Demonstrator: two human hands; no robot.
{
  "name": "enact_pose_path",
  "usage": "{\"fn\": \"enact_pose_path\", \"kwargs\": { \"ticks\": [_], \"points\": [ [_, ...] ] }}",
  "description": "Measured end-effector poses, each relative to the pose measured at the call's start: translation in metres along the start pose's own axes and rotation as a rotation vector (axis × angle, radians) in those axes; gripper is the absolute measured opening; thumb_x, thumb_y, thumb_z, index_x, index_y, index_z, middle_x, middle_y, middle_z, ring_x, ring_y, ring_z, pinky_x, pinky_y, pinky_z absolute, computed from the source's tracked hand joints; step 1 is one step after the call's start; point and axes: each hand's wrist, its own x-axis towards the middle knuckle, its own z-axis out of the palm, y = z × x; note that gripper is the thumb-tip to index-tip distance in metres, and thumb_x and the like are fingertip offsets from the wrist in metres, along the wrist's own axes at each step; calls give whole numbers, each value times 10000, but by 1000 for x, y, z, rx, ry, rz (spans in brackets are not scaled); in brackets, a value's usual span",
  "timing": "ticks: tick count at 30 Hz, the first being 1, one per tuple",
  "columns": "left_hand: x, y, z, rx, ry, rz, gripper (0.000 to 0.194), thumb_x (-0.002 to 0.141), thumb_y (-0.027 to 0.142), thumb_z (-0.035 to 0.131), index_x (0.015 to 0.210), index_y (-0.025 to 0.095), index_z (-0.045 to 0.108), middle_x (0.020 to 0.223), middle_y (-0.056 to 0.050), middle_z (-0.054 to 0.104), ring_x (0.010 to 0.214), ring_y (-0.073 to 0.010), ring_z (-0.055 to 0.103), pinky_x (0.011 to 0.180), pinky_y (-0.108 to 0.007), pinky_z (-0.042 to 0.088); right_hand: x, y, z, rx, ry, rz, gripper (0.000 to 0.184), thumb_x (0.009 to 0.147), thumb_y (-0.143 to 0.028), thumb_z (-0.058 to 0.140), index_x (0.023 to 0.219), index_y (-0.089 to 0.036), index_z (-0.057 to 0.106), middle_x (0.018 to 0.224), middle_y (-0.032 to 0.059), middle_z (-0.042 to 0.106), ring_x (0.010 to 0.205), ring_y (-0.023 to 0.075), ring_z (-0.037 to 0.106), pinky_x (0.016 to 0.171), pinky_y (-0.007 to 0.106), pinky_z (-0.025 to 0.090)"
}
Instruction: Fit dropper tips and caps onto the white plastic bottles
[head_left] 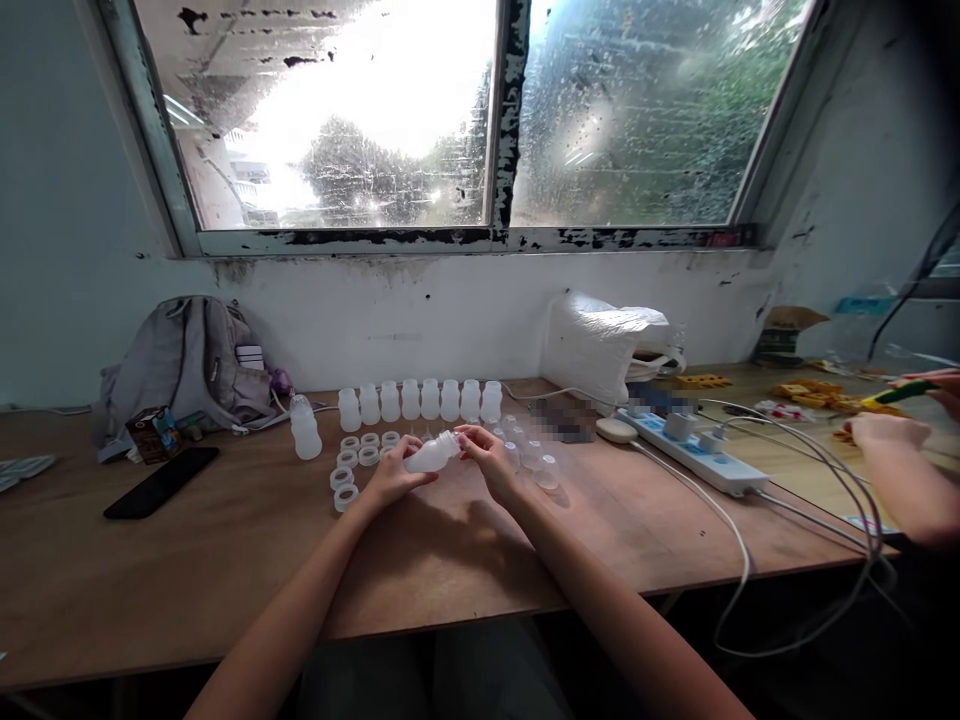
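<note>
My left hand (394, 480) is wrapped round a translucent white baby bottle (426, 458), which lies tilted with its neck toward the right. At the bottle's mouth, the fingers of my right hand (491, 465) are pinched together; any small part between them is hidden. Behind my hands stands a row of similar bottles (409, 400). Several white screw rings (344, 478) lie by my left hand. To the right of my right hand are several clear, dome-like caps (547, 474). One bottle with a top fitted (305, 432) stands apart on the left.
A black phone (161, 483), a small brown carton (154, 435) and a grey backpack (191, 360) occupy the table's left. Rightward are a white bag (589, 345), a power strip (697, 455) and loose cables (739, 530). Another person's hand (892, 435) works beside yellow pieces (814, 393).
</note>
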Motion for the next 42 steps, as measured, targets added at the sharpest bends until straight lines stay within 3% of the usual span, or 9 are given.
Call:
{"fn": "enact_pose_path", "kwargs": {
  "ticks": [7, 15, 21, 33, 38, 42],
  "points": [
    [2, -1, -11, 63, 47, 102, 388, 610, 411, 638, 924, 193, 574, 868, -28, 573, 789, -170, 533, 703, -266, 406, 1, 2, -1, 20, -32, 73, 317, 639, -369, 607, 883, -167, 601, 871, 53, 588, 767, 147, 517, 627, 252, 417],
    [0, -2, -15, -16, -40, 42, 375, 651, 413, 599, 941, 175, 595, 891, -34, 597, 798, -178, 549, 711, -256, 416, 0, 2, -2, 90, -86, 57, 311, 634, -323, 617, 910, -180, 601, 885, 44, 588, 802, 146, 520, 694, 269, 410],
    [-2, 4, -16, -52, -86, 26, 374, 678, 408, 571, 960, 163, 586, 901, -41, 601, 808, -182, 547, 716, -256, 409, 1, 3, -2, 73, -37, 54, 272, 642, -336, 616, 866, -181, 610, 834, 28, 588, 767, 134, 516, 662, 250, 403],
    [2, -1, -20, -127, -188, -60, 372, 689, 463, 521, 775, 113, 613, 673, -21, 572, 603, -138, 514, 526, -214, 362, 0, 1, -2, 56, -135, 91, 355, 632, -355, 621, 933, -168, 596, 890, 54, 582, 758, 136, 511, 630, 244, 409],
    [0, 2, -17, -31, -128, 22, 360, 680, 442, 549, 860, 136, 609, 785, -38, 592, 714, -169, 543, 629, -239, 405, 2, 7, -3, -109, -52, 85, 290, 637, -436, 595, 691, -153, 557, 577, -11, 514, 486, 81, 434, 444, 206, 345],
    [-6, 2, -11, 167, -82, 172, 371, 685, 421, 554, 964, 178, 582, 860, -47, 571, 749, -168, 549, 672, -251, 429, 4, 14, -4, -278, 6, 133, 384, 645, -523, 539, 530, -177, 417, 430, -48, 394, 338, 58, 322, 331, 201, 237]
  ]
}}
